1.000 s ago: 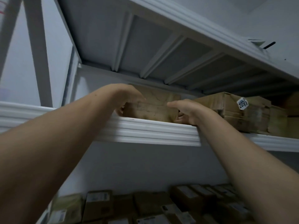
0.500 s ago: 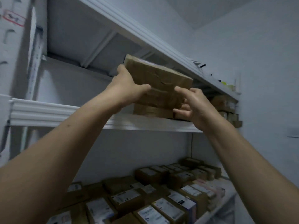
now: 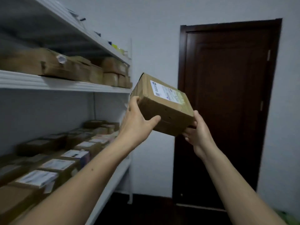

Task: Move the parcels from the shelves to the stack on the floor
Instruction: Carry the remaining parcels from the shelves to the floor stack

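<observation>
Tilted parcel point(image 3: 164, 106) — in left hand point(image 3: 138, 123), right hand point(image 3: 198, 133)

Two hands point(image 3: 138, 123) point(image 3: 198, 135), one held parcel point(image 3: 164, 108), one door point(image 3: 227, 95), three shelves point(image 3: 65, 86), many shelved parcels point(image 3: 53, 65)

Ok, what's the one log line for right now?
parcel: held aloft, tilted, label up | left hand: grips left end | right hand: grips lower right corner | shelves: more parcels
</observation>
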